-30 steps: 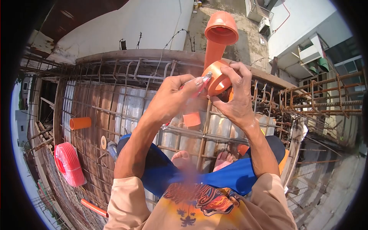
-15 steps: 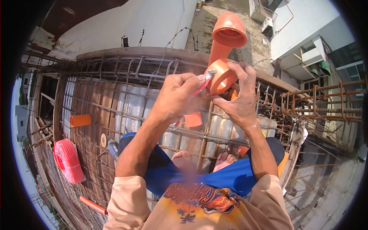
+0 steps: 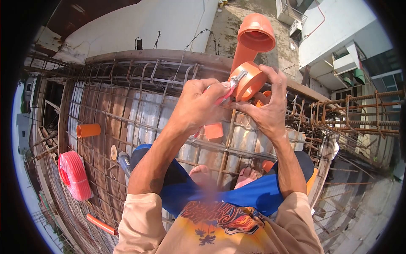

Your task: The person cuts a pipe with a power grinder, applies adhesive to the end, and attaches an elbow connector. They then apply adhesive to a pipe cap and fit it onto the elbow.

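Note:
My left hand (image 3: 205, 99) pinches a slim red-and-white squeeze tube (image 3: 225, 95), its silvery tip at the near rim of an orange pipe fitting (image 3: 253, 84). Around the far side of that fitting curl the fingers of my right hand (image 3: 272, 101), with the thumb under its lower edge. The fitting's round mouth faces down toward me. Behind it rises an orange pipe with an elbow (image 3: 256, 34) at its top, the elbow's opening also facing me. Where the pipe meets the fitting is hidden.
Below my hands a rebar grid (image 3: 226, 148) covers corrugated sheets and boards. A short orange pipe piece (image 3: 213, 131), another at left (image 3: 89, 130), a wrapped pink hose coil (image 3: 75, 175) and a power tool (image 3: 124, 163) lie around. Rebar ends (image 3: 359, 111) jut at right.
The tube's silvery tip has shifted slightly right along the fitting's rim. The fitting and elbow have tilted and moved a little to the right with my right hand.

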### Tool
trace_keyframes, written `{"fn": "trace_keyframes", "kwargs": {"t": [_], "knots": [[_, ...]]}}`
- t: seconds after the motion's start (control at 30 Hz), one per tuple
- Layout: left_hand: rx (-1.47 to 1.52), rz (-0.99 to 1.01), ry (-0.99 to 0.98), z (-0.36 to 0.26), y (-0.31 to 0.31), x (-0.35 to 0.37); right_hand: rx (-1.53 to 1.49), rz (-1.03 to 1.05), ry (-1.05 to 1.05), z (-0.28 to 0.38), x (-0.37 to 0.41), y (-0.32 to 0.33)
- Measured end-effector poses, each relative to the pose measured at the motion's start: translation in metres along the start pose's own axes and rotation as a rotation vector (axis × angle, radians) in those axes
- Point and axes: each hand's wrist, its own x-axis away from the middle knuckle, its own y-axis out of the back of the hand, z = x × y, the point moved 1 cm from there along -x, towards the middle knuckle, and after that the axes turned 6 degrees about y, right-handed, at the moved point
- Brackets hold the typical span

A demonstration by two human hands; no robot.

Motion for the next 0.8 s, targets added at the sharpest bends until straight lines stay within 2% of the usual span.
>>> {"fn": "trace_keyframes", "kwargs": {"t": [0.3, 0.5, 0.7, 0.8], "knots": [[0.002, -0.082, -0.089, -0.003, -0.015, 0.009, -0.182, -0.03, -0.17, 0.003, 0.0, 0.003], [0.01, -0.062, -0.089, -0.002, -0.019, 0.011, -0.323, -0.097, -0.182, 0.01, 0.0, 0.005], [0.078, -0.066, -0.099, -0.005, -0.028, 0.018, -0.281, -0.098, -0.178, 0.015, 0.005, 0.01], [0.064, -0.077, -0.138, -0.003, -0.032, 0.019, -0.577, -0.139, -0.226, 0.025, 0.005, 0.007]]}}
